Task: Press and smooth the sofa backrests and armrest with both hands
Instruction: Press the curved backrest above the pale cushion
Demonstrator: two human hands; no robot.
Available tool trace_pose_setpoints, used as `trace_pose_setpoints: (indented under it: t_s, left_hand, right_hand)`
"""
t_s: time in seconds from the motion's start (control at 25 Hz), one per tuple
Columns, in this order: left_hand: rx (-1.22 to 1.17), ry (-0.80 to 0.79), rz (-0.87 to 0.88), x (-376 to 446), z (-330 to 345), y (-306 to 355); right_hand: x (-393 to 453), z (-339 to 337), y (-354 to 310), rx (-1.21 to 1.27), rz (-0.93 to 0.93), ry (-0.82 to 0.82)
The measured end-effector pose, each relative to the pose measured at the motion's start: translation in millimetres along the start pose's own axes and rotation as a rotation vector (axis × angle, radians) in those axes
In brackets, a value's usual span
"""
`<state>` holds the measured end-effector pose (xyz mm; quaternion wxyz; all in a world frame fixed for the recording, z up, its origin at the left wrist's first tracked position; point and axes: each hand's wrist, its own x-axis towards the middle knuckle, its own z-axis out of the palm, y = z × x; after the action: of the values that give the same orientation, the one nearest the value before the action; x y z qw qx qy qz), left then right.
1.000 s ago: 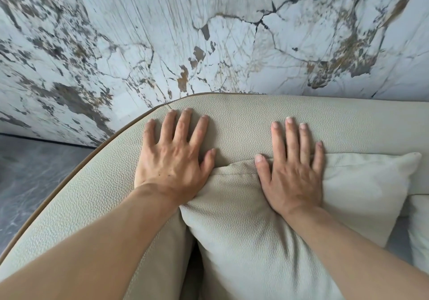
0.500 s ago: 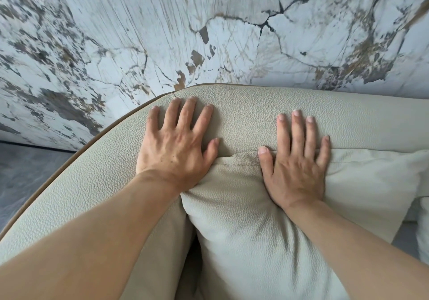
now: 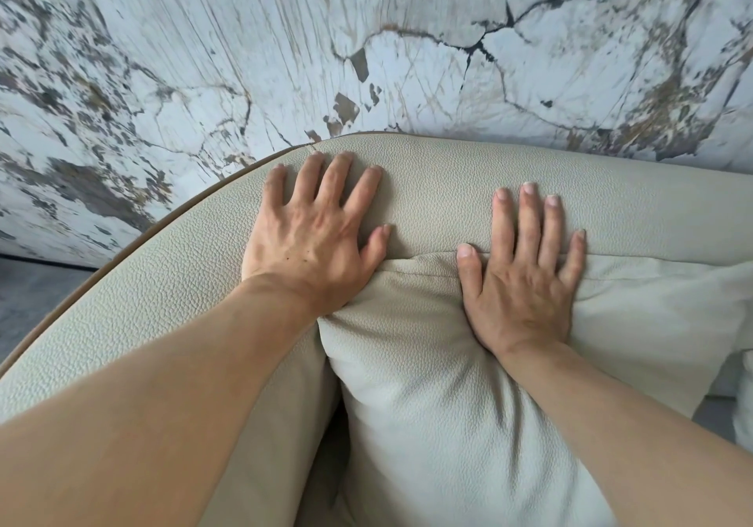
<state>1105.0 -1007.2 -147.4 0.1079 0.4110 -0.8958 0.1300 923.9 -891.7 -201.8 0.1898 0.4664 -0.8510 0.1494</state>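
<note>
The beige pebbled-leather sofa backrest (image 3: 635, 208) curves round at the left into the armrest (image 3: 134, 306), edged with tan piping. A matching back cushion (image 3: 448, 412) leans against it. My left hand (image 3: 313, 237) lies flat with fingers spread on the rounded corner of the backrest, its thumb by the cushion's top edge. My right hand (image 3: 521, 278) rests palm-down across the cushion's top seam, fingertips reaching onto the backrest. Neither hand holds anything.
A white marble wall (image 3: 407, 45) with grey and brown veins stands right behind the sofa. Grey floor (image 3: 36, 302) shows at the left beyond the armrest. Part of another pale cushion (image 3: 743, 400) peeks in at the right edge.
Both hands have stayed flat in about the same spots on the sofa. The view has shifted a little, so they sit slightly higher and further right in the frame.
</note>
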Motion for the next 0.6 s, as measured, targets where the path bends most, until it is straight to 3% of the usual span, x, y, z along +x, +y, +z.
trace_pose_setpoints:
  t_s: [0.6]
  left_hand:
    - [-0.026, -0.031, 0.028, 27, 8, -6]
  right_hand:
    - [21, 13, -5, 0.003, 0.044, -0.031]
